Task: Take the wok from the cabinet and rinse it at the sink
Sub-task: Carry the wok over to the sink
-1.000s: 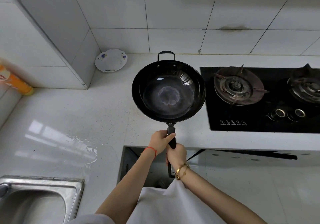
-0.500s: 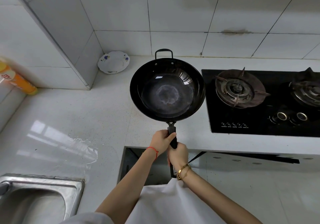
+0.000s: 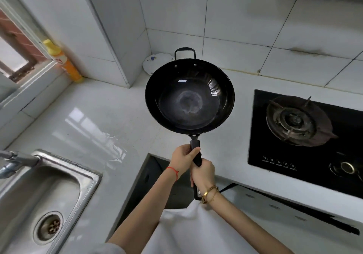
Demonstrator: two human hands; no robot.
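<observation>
- Both hands, left hand ahead of right hand, grip the wok handle.
- Sink lies left of the hands, stove right.

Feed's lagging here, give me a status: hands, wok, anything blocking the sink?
Left hand and right hand both grip the wok handle. Wok held over the counter, not yet at the sink. Nothing in the way.
</observation>
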